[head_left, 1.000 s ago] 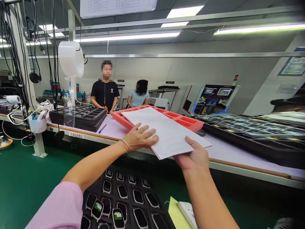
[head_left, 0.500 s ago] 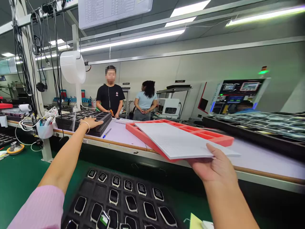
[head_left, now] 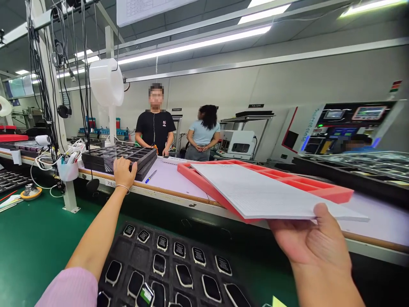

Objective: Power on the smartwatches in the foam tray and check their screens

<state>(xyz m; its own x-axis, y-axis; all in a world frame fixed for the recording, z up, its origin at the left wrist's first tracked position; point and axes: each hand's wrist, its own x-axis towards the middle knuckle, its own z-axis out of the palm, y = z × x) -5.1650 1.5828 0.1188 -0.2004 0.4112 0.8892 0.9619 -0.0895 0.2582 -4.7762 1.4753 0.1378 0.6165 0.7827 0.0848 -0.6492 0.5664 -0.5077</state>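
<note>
My right hand (head_left: pixel 311 241) grips the near corner of a red tray (head_left: pixel 322 190) with a white sheet of paper (head_left: pixel 265 194) lying on top, thumb pressed on the paper's edge; the tray rests over the front of the pale workbench (head_left: pixel 172 177). My left hand (head_left: pixel 124 170) reaches far left and takes hold of the near edge of a stack of black compartment trays (head_left: pixel 134 154) on the bench, fingers curled over the rim. Below me lies a black tray of small watch-like devices (head_left: pixel 172 266) on the green surface.
Two people stand behind the bench, one in a black shirt (head_left: pixel 155 128), one in light blue (head_left: pixel 204 132). A white cup of tools (head_left: pixel 67 168), hanging cables (head_left: pixel 64 64), a blue pen (head_left: pixel 151 176), long black trays (head_left: pixel 358 175) at right and a control panel (head_left: pixel 348 125) surround me.
My left hand left the paper, swung left to the black tray stack and now curls on its near edge. My right hand kept hold of the red tray and paper.
</note>
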